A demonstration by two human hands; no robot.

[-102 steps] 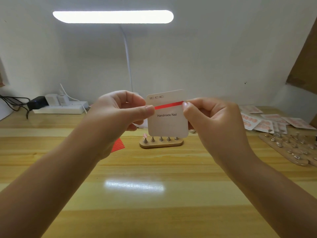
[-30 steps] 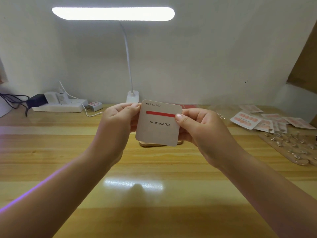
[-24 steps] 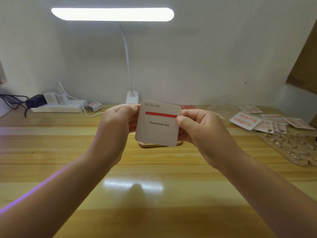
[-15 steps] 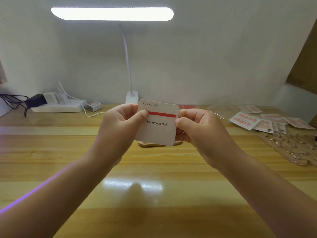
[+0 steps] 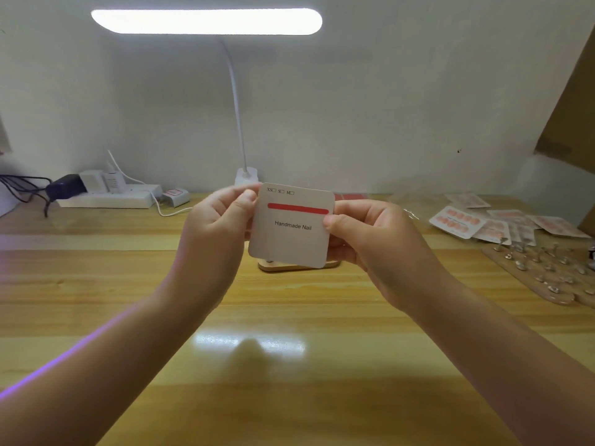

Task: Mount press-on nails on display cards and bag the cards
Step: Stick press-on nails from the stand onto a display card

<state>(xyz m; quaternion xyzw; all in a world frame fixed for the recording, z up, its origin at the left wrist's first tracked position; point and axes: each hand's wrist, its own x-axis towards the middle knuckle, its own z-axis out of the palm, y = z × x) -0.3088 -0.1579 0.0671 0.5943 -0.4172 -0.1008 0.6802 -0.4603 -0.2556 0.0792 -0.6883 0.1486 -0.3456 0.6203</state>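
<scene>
Gripping display card both hands: left hand, right hand; red strip across.

White wall is running behind a striped wooden surface, lit LED bar lamp is glowing overhead on a thin white neck, its glare is reflecting off the wood, brown panel is leaning in top right.

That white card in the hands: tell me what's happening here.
A person holds up a white square display card printed "Handmade Nail", the left hand pinching its left edge and the right hand its right edge. A red strip runs across it. No nails are on it yet. Finished cards lie at right.
</scene>
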